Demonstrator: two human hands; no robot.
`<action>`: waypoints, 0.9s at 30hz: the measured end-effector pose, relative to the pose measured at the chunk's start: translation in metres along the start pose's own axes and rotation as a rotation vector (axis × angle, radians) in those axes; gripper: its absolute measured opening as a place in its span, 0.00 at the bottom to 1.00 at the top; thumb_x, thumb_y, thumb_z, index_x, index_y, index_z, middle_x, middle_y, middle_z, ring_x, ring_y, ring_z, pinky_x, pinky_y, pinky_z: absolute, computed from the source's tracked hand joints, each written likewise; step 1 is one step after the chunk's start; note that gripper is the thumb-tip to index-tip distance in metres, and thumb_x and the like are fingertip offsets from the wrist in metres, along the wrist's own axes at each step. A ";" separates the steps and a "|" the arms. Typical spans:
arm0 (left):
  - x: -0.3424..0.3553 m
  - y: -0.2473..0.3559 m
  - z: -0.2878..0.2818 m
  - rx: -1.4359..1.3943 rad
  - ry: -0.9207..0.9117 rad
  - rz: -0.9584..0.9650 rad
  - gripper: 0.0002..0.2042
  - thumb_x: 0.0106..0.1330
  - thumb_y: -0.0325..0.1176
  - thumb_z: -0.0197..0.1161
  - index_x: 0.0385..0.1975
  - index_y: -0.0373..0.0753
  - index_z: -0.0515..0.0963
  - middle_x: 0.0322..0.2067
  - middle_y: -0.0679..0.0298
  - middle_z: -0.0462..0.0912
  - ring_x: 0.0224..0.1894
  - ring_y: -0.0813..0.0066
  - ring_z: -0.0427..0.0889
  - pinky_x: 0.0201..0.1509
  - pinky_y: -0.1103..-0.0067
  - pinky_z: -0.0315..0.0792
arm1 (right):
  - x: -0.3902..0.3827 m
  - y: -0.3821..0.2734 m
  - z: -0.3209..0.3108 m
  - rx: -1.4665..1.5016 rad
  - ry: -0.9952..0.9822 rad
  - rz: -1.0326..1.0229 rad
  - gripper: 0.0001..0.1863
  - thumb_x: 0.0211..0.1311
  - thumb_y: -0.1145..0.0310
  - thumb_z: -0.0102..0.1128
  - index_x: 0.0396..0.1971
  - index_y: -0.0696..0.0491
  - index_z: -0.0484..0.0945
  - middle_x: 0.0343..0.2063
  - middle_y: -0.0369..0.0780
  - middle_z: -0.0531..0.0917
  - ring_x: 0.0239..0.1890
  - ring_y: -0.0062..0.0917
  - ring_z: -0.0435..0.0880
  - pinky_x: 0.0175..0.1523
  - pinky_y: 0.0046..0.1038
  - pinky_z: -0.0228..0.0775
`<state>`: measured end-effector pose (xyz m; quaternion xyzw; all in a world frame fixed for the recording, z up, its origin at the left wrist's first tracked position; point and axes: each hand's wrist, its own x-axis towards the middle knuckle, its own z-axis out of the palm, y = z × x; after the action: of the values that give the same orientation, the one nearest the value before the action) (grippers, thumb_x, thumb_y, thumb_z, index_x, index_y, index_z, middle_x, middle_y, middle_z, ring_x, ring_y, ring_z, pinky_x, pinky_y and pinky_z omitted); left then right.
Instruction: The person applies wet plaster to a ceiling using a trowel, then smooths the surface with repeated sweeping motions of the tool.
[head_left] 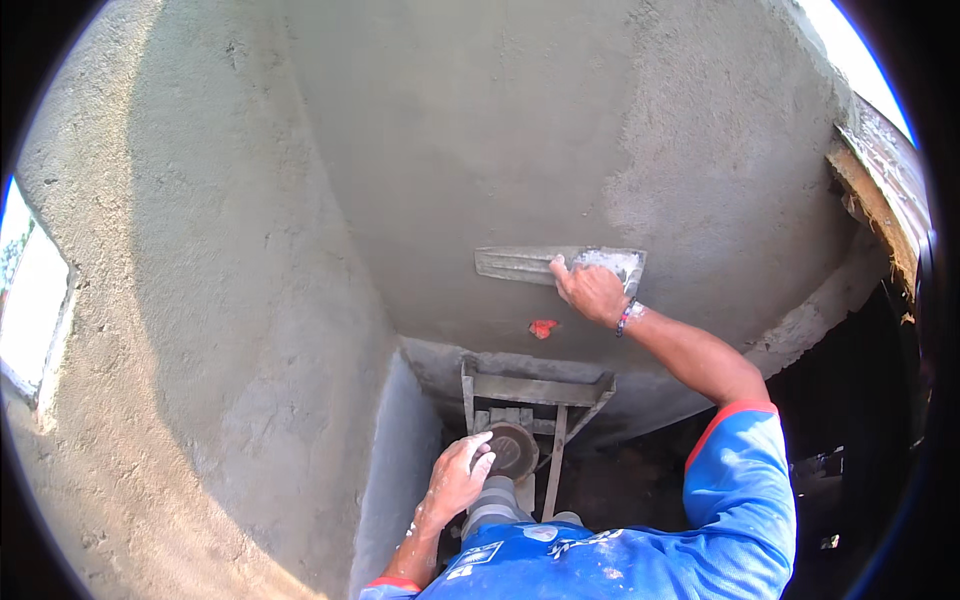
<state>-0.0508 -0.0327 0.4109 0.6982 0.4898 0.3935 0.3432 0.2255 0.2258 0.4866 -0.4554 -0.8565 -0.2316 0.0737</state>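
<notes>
My right hand [595,291] is closed around a long grey plastering float [515,263], which lies against the grey plastered wall [470,150]. The float is wide at its right end and tapers to the left, with a white smear of wet material near my knuckles. Its handle is hidden under my fingers. Low in front of my body, my left hand [460,477] is empty, its fingers loosely bent and apart. Just beyond that hand sits a round brown bowl or bucket [514,452]. An orange-red patch [543,328] shows on the wall below the float.
A wooden frame [535,389], like a stand or ladder, rises at the wall's foot. A second plastered wall [260,330] meets the first on my left, with a bright opening [30,300]. Broken wood [875,205] juts out at the right, above a dark area.
</notes>
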 end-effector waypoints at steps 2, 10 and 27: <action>-0.016 -0.009 0.000 0.004 0.038 -0.172 0.15 0.62 0.28 0.62 0.49 0.33 0.76 0.38 0.53 0.83 0.39 0.58 0.83 0.47 0.69 0.75 | -0.019 -0.001 0.022 0.104 -0.276 0.005 0.16 0.64 0.60 0.54 0.45 0.55 0.71 0.14 0.47 0.78 0.20 0.44 0.82 0.23 0.42 0.73; -0.037 -0.018 -0.008 0.047 0.057 -0.253 0.15 0.63 0.28 0.62 0.50 0.34 0.76 0.35 0.53 0.84 0.37 0.61 0.84 0.43 0.71 0.77 | 0.026 0.051 -0.173 0.439 0.535 0.366 0.18 0.61 0.60 0.61 0.45 0.54 0.71 0.17 0.47 0.81 0.25 0.45 0.83 0.32 0.42 0.74; -0.018 0.009 -0.004 0.043 -0.071 -0.056 0.16 0.63 0.26 0.61 0.50 0.31 0.75 0.39 0.52 0.83 0.42 0.61 0.84 0.49 0.71 0.76 | 0.051 0.022 -0.169 0.297 0.408 0.122 0.18 0.60 0.57 0.59 0.39 0.54 0.68 0.17 0.47 0.80 0.24 0.48 0.81 0.31 0.45 0.75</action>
<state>-0.0548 -0.0515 0.4167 0.7052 0.5049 0.3480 0.3560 0.1994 0.1957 0.6604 -0.4342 -0.8195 -0.1854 0.3249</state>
